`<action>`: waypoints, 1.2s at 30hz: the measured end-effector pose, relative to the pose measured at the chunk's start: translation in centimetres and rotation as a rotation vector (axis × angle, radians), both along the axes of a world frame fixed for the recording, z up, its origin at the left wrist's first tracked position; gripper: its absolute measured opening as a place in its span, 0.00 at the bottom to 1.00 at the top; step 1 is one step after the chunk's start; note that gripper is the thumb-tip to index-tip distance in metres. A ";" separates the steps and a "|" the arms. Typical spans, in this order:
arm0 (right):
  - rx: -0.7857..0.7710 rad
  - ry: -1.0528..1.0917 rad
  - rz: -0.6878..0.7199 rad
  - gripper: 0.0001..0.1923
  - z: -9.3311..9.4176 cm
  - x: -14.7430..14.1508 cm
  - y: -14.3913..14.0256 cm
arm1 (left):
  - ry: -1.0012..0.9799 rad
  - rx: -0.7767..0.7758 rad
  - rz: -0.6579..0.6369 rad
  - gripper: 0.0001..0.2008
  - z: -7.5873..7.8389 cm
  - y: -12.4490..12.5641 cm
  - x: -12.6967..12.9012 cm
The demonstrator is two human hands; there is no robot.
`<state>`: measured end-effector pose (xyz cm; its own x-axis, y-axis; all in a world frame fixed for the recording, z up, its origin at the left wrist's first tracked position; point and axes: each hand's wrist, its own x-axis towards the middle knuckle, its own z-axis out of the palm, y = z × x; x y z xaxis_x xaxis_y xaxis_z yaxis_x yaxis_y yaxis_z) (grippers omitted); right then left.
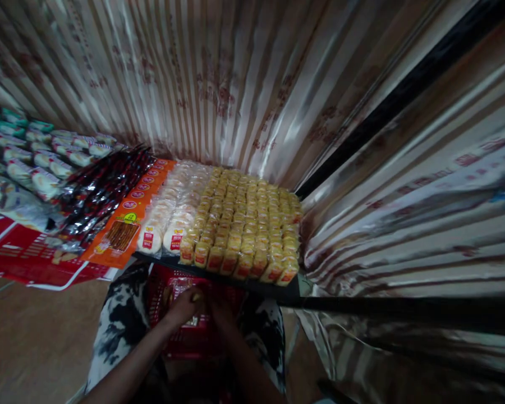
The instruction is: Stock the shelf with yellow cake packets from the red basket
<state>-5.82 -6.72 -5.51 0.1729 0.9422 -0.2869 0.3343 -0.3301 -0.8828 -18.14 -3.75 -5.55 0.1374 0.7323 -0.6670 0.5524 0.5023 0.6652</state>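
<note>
Both hands are low over a red plastic basket (189,343) that sits between my knees, under the shelf edge. My left hand (185,306) is closed, its fingers curled in; a small yellowish spot shows at the fingertips, too small to name. Deep in shadow close beside it is my right hand (219,311), and its fingers do not show clearly. Some shiny wrapped items (180,285) lie in the basket. Just beyond the hands, rows of yellow wrapped cakes (239,224) stand tightly packed on a dark shelf (235,280).
Left of the cakes are stacks of round white packets (168,207), an orange snack sheet (130,216), dark glossy sticks (105,191) and white pouches (37,157). A pleated curtain (219,84) hangs behind. Dark bars (387,106) cross the right side.
</note>
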 end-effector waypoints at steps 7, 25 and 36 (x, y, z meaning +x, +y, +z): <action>-0.191 0.480 0.026 0.26 0.8 1.4 -2.7 | -0.234 -0.026 0.006 0.13 7.1 -0.1 -1.2; 0.150 0.792 -0.296 0.19 10.1 6.7 -1.2 | -0.681 0.055 0.037 0.29 15.2 4.3 5.4; 0.185 0.958 -0.545 0.20 11.9 8.9 -0.8 | -0.659 0.096 -0.148 0.24 17.4 5.7 8.9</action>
<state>3.06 -7.56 6.36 0.3581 0.8501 -0.3862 -0.6600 -0.0622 -0.7487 -9.21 1.99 11.89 0.5956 0.7264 -0.3430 0.0751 0.3748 0.9241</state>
